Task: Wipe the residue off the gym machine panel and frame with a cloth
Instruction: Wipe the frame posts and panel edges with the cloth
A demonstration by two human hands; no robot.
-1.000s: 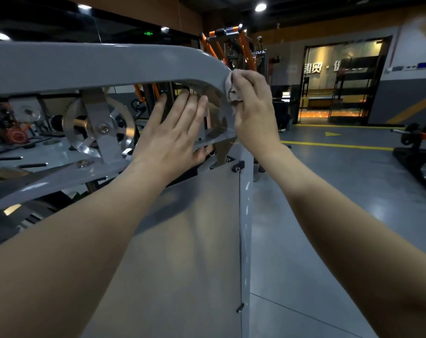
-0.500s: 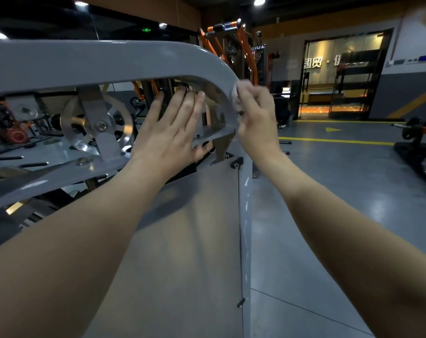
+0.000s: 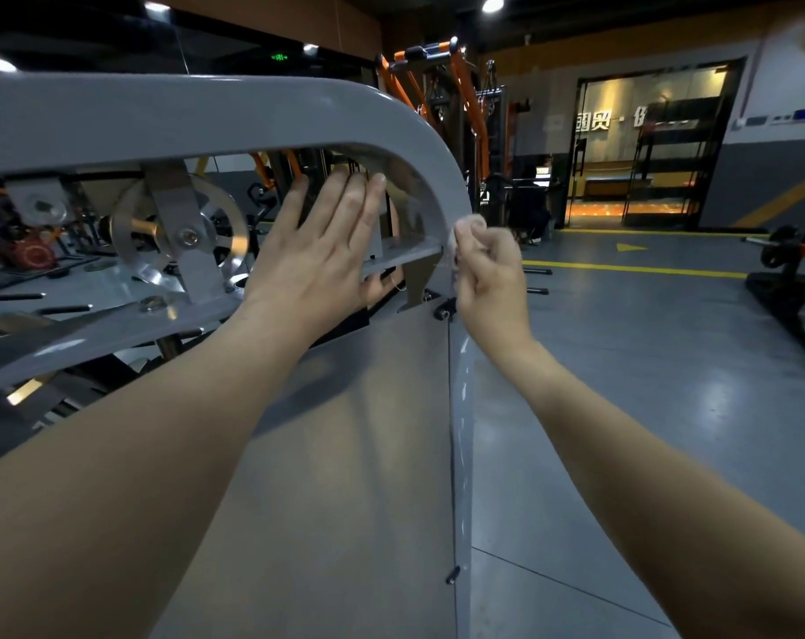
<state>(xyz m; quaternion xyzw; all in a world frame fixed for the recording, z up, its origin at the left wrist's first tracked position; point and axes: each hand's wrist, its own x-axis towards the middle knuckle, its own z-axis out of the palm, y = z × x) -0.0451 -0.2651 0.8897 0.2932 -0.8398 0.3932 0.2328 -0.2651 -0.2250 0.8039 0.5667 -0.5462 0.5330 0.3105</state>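
Two hands work at the grey frame [image 3: 207, 117]. The small pale cloth [image 3: 471, 222] is bunched in the curled fingertips of the right hand [image 3: 490, 269], at its 11 o'clock, pressed against the frame's outer bend above the panel [image 3: 345, 454]. At its 9 o'clock the left hand [image 3: 317, 251] lies flat, its straight fingers pointing toward 1 o'clock and holding nothing.

Commercial gym floor. Grey steel machine frame [image 3: 253, 113] with a metal pulley wheel [image 3: 128, 232] fills 9 to 12 o'clock. Orange cable rig [image 3: 465, 85] stands behind it at 12. Black weight plate [image 3: 781, 244] on an orange bar sits at 3 o'clock. Polished grey floor [image 3: 668, 385] carries a yellow lane line [image 3: 622, 268] and a yellow arrow [image 3: 631, 246]. Lit glass doorway [image 3: 645, 168] with wall lettering at 1 o'clock. Ceiling spotlight [image 3: 492, 3] overhead, green sign [image 3: 278, 57] at 11.
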